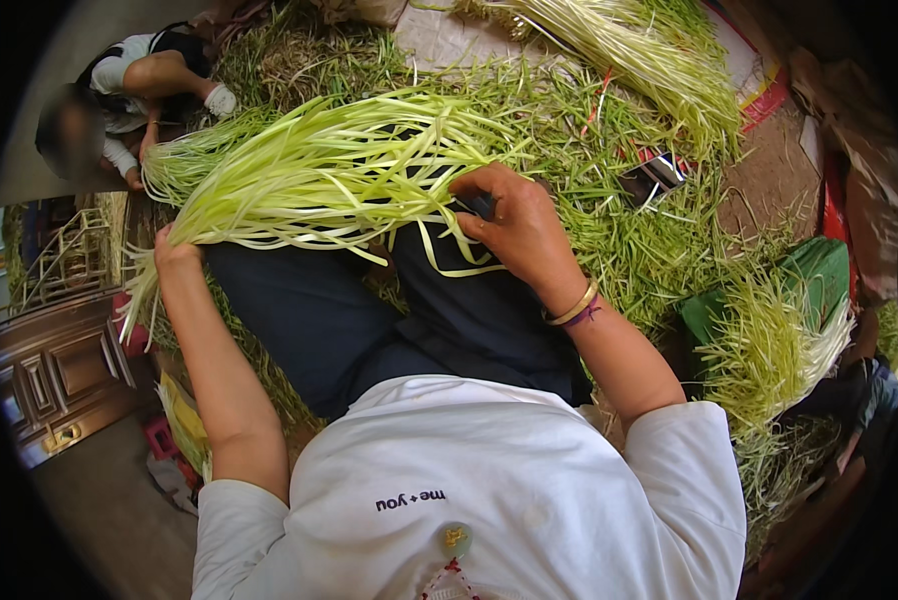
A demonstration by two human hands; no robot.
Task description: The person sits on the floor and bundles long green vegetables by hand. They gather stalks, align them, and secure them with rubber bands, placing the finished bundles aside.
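Note:
My left hand (177,247) is shut around the pale stalk end of a large bundle of yellow-green garlic chives (321,165). The white ends stick out below the fist. The long leaves fan to the right above my dark trousers (314,315). At their tip side is my right hand (513,225), with thumb and forefinger curled and a gap between them. Leaf tips lie at these fingertips; whether they are pinched is unclear. A few loose leaves hang below that hand, across the trouser leg.
Loose leaf trimmings (599,232) cover the ground ahead. A dark glossy flat object (653,180) lies on them. Chive heaps are at the top right (629,67) and right (764,352). At the upper left, a crouching person (149,75) handles another bunch (194,161). A panelled door (63,367) stands left.

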